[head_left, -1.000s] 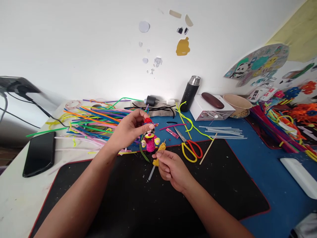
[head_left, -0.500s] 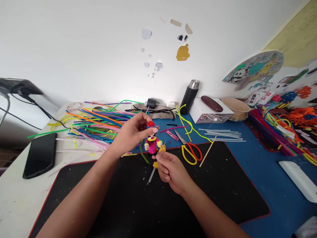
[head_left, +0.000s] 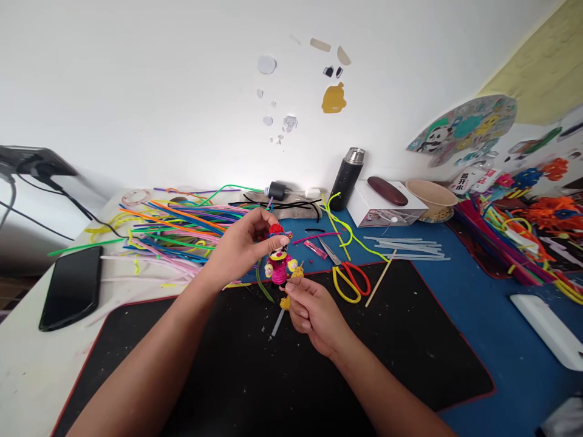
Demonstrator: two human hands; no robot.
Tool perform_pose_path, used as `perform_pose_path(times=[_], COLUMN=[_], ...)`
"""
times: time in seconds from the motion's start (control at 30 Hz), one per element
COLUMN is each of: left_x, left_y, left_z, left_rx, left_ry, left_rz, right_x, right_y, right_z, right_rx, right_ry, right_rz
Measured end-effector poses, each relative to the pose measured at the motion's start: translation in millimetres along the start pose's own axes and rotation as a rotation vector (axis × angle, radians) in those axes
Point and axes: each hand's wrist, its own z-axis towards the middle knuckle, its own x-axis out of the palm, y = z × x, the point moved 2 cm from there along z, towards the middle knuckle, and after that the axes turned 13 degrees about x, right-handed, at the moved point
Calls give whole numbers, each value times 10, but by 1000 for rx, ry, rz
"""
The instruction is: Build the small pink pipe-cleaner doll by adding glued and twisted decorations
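View from a head camera, looking down at a person's two bare forearms over a cluttered craft bench (head_left: 27, 364).

The left hand (head_left: 237, 246) was raised above the far edge of a black rubber mat (head_left: 228, 376) with a red border. Its grip was closed, thumb and fingertips pinched on the red-hatted head of a small pink-bodied pipe-cleaner figure (head_left: 279, 268). The figure hung upright in the air near the middle of the bench, clear of the mat.

The right hand (head_left: 314, 312) sat just below and right of it. Its grip was narrow, pinched on a yellow fuzzy piece (head_left: 285, 301) wound on a clear thin stick. The upper end of the piece lay against the figure's side; whether it was fastened there could not be told.

The figure already had a hat, a pale face, a round pink body and yellow-tipped arms. By the look of it, the yellow piece was the only part not yet fixed on.

A heap of straight pipe cleaners in many colours (head_left: 182, 233) spread toward the far left corner, with a black phone (head_left: 71, 285) at the left edge. Red-and-yellow-handled scissors (head_left: 348, 276) lay open just right of the hands, beside a thin wooden stick (head_left: 378, 279) and a row of clear glue sticks (head_left: 410, 246). A black flask (head_left: 345, 179) stood at the far edge.
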Motion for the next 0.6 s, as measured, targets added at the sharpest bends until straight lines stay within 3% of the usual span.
perform_pose_path(times=[0.6], left_x=[4], left_y=[34], left_z=[-16], left_rx=[3], left_ry=[26], left_rz=[55], right_x=[3], right_y=[29], right_z=[-10], right_rx=[-3], right_ry=[-26], right_rz=[13])
